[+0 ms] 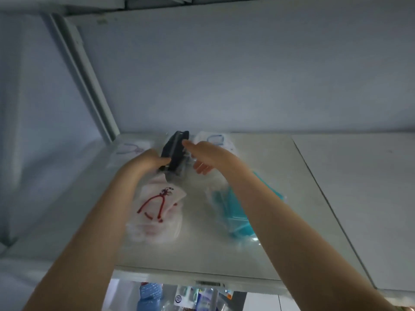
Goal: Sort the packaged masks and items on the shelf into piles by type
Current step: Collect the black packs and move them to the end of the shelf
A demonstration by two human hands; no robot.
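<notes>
Leaning dark packet, clear-wrapped.

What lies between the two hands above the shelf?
A black packaged item, gripped by the left hand, close to the right hand; head view.

Slender bare forearms end in the left grip and right grip.
</notes>
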